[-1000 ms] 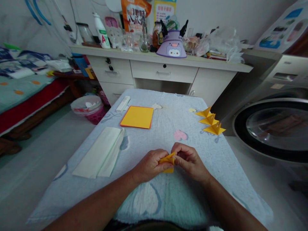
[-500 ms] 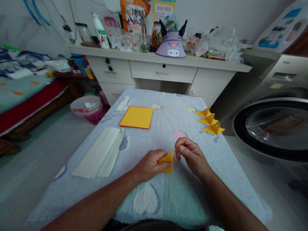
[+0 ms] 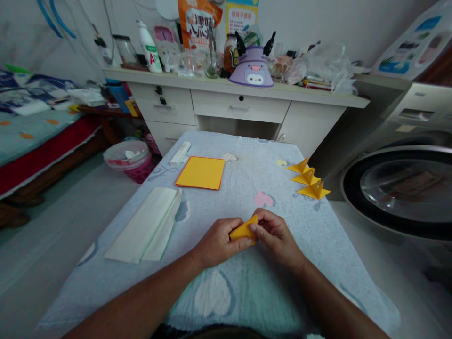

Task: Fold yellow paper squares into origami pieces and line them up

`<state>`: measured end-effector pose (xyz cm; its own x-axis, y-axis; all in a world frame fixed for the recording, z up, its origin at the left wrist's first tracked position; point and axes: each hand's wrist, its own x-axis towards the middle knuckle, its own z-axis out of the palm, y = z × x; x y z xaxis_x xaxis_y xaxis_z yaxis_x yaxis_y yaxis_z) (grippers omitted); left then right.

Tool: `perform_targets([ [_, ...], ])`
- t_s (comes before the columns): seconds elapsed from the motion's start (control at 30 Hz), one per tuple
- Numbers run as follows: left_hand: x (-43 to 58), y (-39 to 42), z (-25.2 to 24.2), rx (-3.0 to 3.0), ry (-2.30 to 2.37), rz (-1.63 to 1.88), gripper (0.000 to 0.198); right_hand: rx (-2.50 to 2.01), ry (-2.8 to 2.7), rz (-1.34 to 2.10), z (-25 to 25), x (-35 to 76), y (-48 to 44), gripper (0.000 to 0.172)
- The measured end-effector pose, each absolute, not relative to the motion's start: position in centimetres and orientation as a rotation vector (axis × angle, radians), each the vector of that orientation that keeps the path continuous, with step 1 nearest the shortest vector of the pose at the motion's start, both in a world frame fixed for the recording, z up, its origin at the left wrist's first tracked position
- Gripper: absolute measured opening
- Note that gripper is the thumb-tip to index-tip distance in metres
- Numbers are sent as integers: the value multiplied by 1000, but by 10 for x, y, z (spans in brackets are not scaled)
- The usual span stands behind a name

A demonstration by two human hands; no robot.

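Observation:
A small folded piece of yellow paper [image 3: 243, 230] is pinched between both hands just above the pale blue cloth on the table [image 3: 229, 292]. My left hand [image 3: 219, 242] grips its lower left side with curled fingers. My right hand [image 3: 273, 235] closes on its right end, fingertips touching the paper. Three finished yellow folded shapes [image 3: 308, 179] stand in a row at the right edge of the table. A flat stack of yellow square sheets [image 3: 201, 173] lies farther back, left of centre.
A folded white cloth [image 3: 148, 226] lies at the left of the table, a white box [image 3: 180, 153] at the far left corner. Beyond stand a cluttered desk [image 3: 240, 101], a pink bin [image 3: 129, 159], a bed [image 3: 31, 136] at left and a washing machine [image 3: 399, 193] at right.
My right hand let go and lifted off the folded paper half a second ago, then came back and closed on its right end. The left hand kept hold throughout.

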<state>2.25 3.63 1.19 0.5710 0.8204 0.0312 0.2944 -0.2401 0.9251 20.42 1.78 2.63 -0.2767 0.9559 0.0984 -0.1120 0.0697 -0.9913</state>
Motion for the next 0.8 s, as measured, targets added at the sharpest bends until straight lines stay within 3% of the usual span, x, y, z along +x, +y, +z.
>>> perform_targets([
  [0.43, 25, 42, 6, 1331, 826, 866, 30, -919, -1384, 1535, 19, 197, 19, 24],
  [0.8, 26, 43, 5, 1385, 843, 817, 30, -967, -1387, 1457, 20, 201, 20, 27],
])
